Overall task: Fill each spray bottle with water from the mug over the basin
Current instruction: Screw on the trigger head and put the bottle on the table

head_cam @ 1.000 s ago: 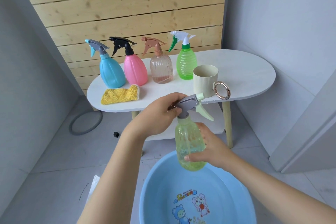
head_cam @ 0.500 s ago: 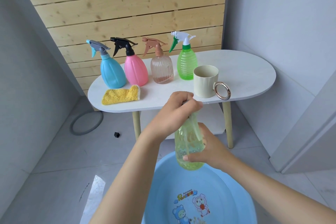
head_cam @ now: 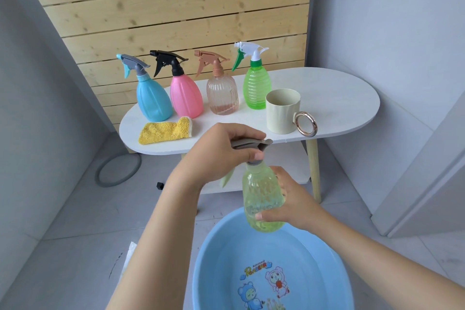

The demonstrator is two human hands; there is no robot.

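A person holds a pale yellow bottle (head_cam: 261, 196) upright above the near rim of a blue basin (head_cam: 216, 254) on the floor. The right hand (head_cam: 289, 201) wraps around the bottle's body; the left hand (head_cam: 221, 151) is curled over its grey spray head (head_cam: 251, 144), thumb at the neck. Four more spray bottles stand in one row on the white table (head_cam: 339, 98): blue (head_cam: 152, 98), pink (head_cam: 185, 96), clear (head_cam: 222, 94) and green (head_cam: 256, 88), five in all. One cream mug (head_cam: 283, 111) with a metal ring handle stands just right of the green bottle. One yellow cloth (head_cam: 164, 131) lies in front of the blue and pink bottles.
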